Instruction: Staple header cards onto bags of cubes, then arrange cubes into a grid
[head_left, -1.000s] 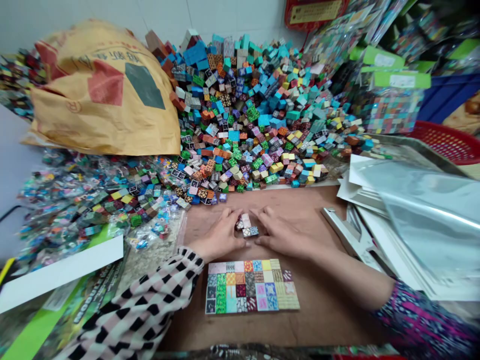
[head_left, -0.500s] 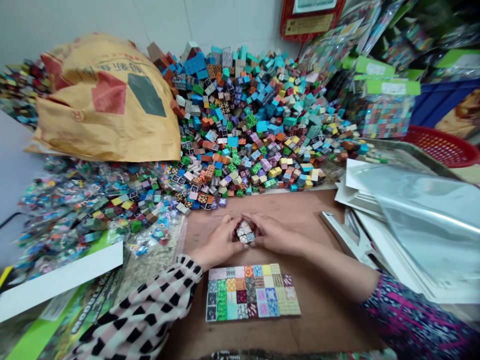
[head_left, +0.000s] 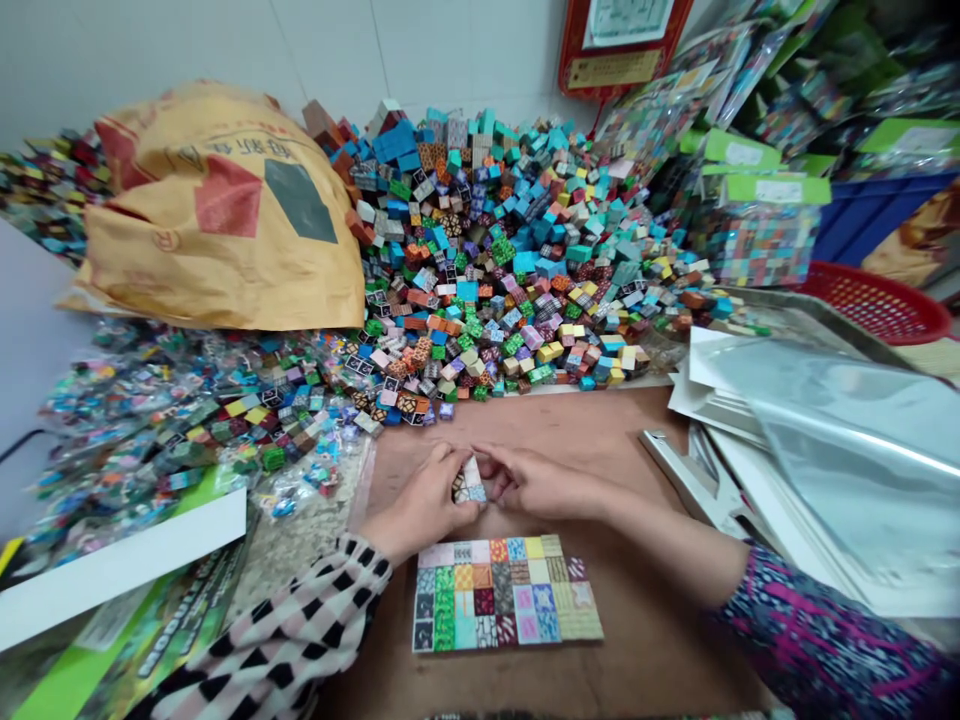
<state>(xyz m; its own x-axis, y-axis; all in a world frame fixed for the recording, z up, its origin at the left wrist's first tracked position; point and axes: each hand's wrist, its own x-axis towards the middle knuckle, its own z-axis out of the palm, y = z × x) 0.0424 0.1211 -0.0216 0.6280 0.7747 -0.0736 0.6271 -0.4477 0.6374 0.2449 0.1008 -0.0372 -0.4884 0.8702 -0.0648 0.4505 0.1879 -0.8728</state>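
Note:
A small cluster of patterned cubes (head_left: 469, 482), white, dark and blue on its visible faces, is gripped between the thumb and fingers of my left hand (head_left: 426, 502). My right hand (head_left: 529, 482) is close against the cluster's right side, its index fingertip at the upper edge. The other right fingers are curled, and whatever they hold is hidden. Just below both hands, a flat block of colourful patterned cubes (head_left: 506, 592) lies on the brown work surface (head_left: 645, 640). Its right end is stepped, with uneven rows.
Behind the hands rises a large heap of loose cubes (head_left: 487, 290), with a yellow sack (head_left: 225, 270) at its left. Small plastic packets (head_left: 322, 465) spread leftward. A stapler-like metal tool (head_left: 686, 480), white cards and clear plastic sheets (head_left: 847, 450) lie at right, near a red basket (head_left: 877, 305).
Both hands and the cube cluster have shifted slightly left. The right fingers are now more curled and less wrapped about the cluster. The flat block stays in place.

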